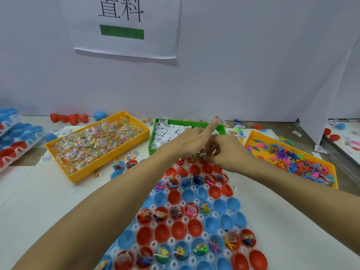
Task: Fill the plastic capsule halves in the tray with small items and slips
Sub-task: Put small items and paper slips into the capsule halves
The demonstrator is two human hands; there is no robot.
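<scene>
Surroundings: yellow bin (81, 168) of clear-wrapped coloured beads at your left; green bin (153, 147) of printed white slips (165, 133) ahead; second yellow bin (331, 168) of bright flat plastic figures at your right. Loose red and blue capsule halves sit along the white wall, which bears a printed sign (124, 26).
Obstruction: your forearms cross over the far rows of the tray (171, 240), hiding the cells beneath.
Left hand (187, 141): index finger extended straight, other fingers curled; whether they hold anything, you cannot tell.
Right hand (224, 151): fingers bunched, pinching something small you cannot identify, just above the far cells.
Task item: red and blue capsule halves (179, 229), glossy and egg-shaped, are seated in the white dimpled tray; some hold slips and small items.
</scene>
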